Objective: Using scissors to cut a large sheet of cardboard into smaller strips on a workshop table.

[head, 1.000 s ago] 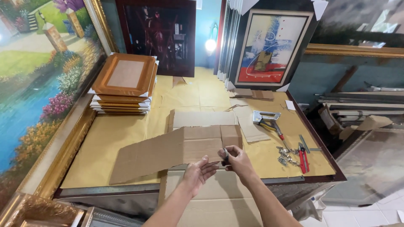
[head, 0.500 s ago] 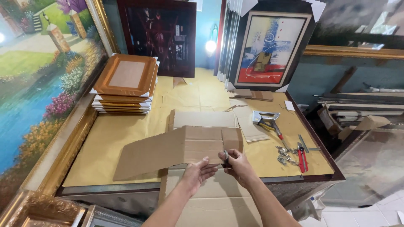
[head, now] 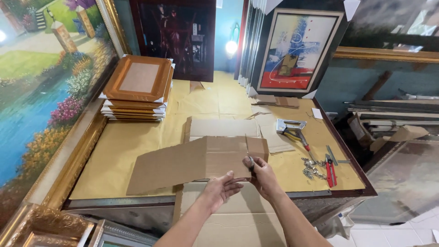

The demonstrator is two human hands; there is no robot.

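Near the lower middle of the frame, the left hand (head: 222, 186) gripped the near edge of a long cardboard strip (head: 192, 161), thumb on top and fingers curled beneath it. The right hand (head: 260, 173) was closed around a small dark cutting tool (head: 250, 162), whose tip met the cardboard at a thin cut line running up across the strip's right end. The strip lay at a slant over the yellow-papered worktable (head: 137, 146), stretching from the lower left toward the centre, with its right end resting over another flat cardboard piece (head: 219, 127). A larger cardboard sheet (head: 238, 219) sat below the hands, hanging over the table's front edge. To the right of the hands lay a metal staple gun (head: 288, 126), red-handled pliers (head: 330, 165) and a small heap of metal hardware (head: 311, 169). In the upper left of the table stood a stack of orange-brown frames (head: 137, 89). A large landscape painting in a gold frame (head: 41, 82) filled the left side, and an abstract painting (head: 292, 50) leaned at the top right.
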